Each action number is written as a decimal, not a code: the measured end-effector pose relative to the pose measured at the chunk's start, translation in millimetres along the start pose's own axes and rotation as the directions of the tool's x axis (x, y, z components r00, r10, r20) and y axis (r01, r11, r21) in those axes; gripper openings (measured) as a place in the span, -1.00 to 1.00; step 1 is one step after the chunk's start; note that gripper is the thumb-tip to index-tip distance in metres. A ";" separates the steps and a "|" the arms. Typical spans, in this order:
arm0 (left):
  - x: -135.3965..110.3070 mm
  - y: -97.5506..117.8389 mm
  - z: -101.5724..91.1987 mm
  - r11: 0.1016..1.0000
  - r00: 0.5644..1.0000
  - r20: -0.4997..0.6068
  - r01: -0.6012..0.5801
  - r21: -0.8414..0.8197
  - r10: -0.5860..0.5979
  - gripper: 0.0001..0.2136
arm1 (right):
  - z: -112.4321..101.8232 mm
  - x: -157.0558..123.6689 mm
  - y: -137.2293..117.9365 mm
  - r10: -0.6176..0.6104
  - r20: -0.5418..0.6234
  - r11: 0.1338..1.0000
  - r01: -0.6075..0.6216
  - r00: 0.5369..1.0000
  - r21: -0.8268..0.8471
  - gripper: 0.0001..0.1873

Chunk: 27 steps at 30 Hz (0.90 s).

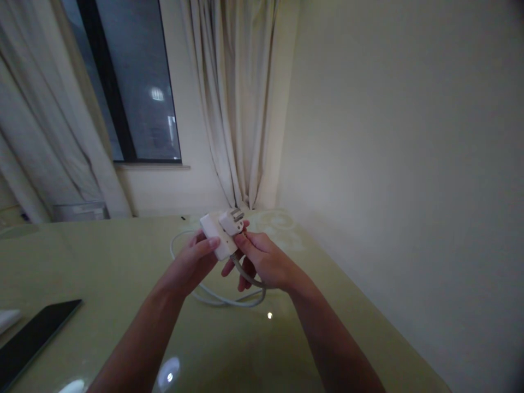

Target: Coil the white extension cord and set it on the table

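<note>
A small white power strip (216, 236) is held tilted above the table, with my left hand (200, 251) wrapped round its left side and the thumb on its front face. A white plug (231, 222), its metal pins pointing up and right, lies against the strip's upper right part. My right hand (262, 256) pinches the plug from below with thumb and forefinger; its other fingers hang loosely curled. Whether the plug is seated in the strip I cannot tell. A grey-white cord (245, 275) leaves the strip's lower end and loops beneath both hands.
The glossy greenish table (123, 262) meets a plain wall (388, 164) on the right. A dark flat tablet-like object (39, 338) and part of a white object (8, 318) lie at the left. Curtains (237, 98) and a window (135, 82) stand behind.
</note>
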<state>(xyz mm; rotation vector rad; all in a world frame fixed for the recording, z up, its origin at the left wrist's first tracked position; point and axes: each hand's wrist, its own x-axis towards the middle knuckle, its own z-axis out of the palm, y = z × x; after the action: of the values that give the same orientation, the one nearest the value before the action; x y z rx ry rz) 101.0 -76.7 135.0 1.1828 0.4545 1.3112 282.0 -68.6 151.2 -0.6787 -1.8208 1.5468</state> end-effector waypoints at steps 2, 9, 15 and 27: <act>0.5 -2.2 1.0 1.000 1.000 0.021 0.019 0.009 -0.019 -0.44 | -0.4 -1.6 -1.2 0.035 0.053 0.999 -0.035 0.998 0.004 -0.39; 0.9 -2.6 7.8 0.997 0.994 -0.074 0.083 0.000 -0.083 -0.51 | 10.6 5.4 3.7 0.025 0.025 1.000 -0.025 0.999 -0.001 -0.45; 1.0 0.6 18.5 0.999 0.958 -0.286 0.039 0.017 -0.032 -0.59 | 14.2 6.2 3.8 -0.011 0.058 0.999 0.014 0.998 -0.049 -0.49; -0.4 15.3 29.1 0.980 0.816 -0.556 -0.199 -0.013 0.158 -0.73 | 15.8 -2.2 -2.0 -0.040 0.059 0.984 0.049 0.997 -0.171 -0.46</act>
<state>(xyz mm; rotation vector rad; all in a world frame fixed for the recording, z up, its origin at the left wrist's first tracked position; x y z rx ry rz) 117.3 -91.4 159.5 0.7798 0.7189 1.8292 271.5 -80.9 151.4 -0.6751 -2.0144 1.4033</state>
